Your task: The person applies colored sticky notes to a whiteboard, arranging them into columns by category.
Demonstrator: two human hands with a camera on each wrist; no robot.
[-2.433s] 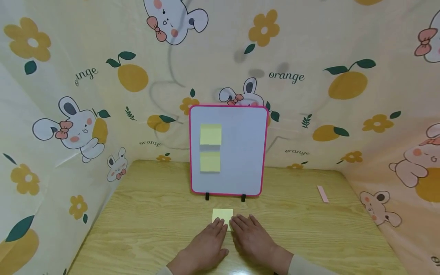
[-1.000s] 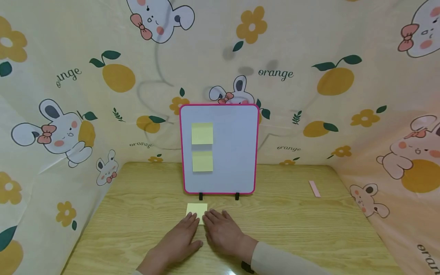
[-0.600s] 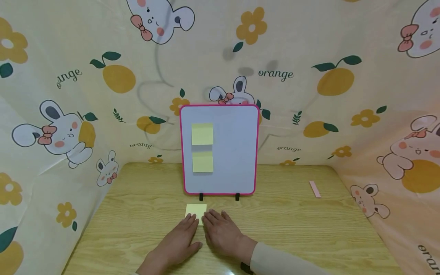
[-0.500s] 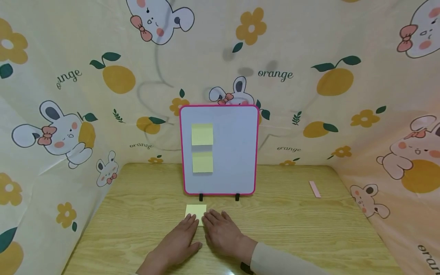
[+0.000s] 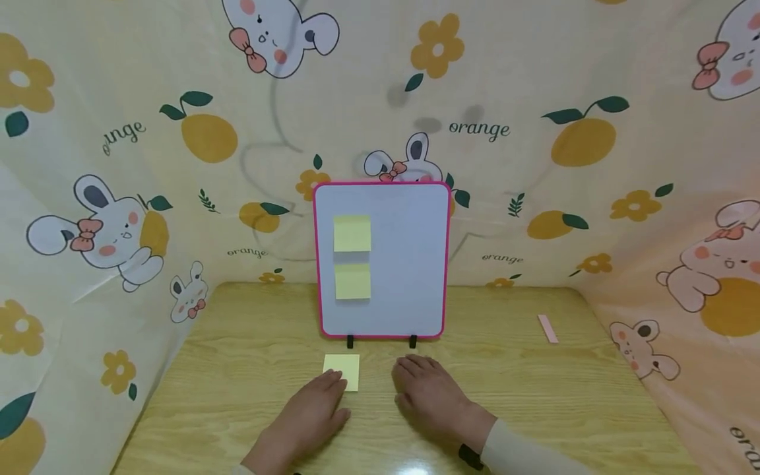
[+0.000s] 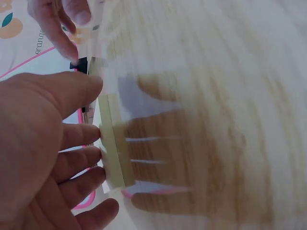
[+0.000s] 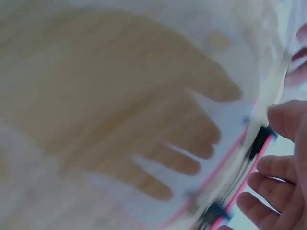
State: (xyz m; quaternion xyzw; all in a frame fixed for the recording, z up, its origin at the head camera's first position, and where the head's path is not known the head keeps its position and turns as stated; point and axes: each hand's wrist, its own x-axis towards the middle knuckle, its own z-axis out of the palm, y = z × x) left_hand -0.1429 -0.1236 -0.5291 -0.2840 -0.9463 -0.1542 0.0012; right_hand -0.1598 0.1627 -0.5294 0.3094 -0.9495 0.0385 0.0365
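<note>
Withdrawing from yellow note pad [image 5: 346, 363]: right hand [image 5: 431, 394], fingers relaxed, empty | left hand [image 5: 311, 409]: fingers extended, touching pad without gripping | pad: at left fingertips, apart from right hand, seemingly left hand's alone to steady

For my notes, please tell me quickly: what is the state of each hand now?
Left hand: open, partly over the yellow pad.
Right hand: open, holding nothing, apart from the pad.
</note>
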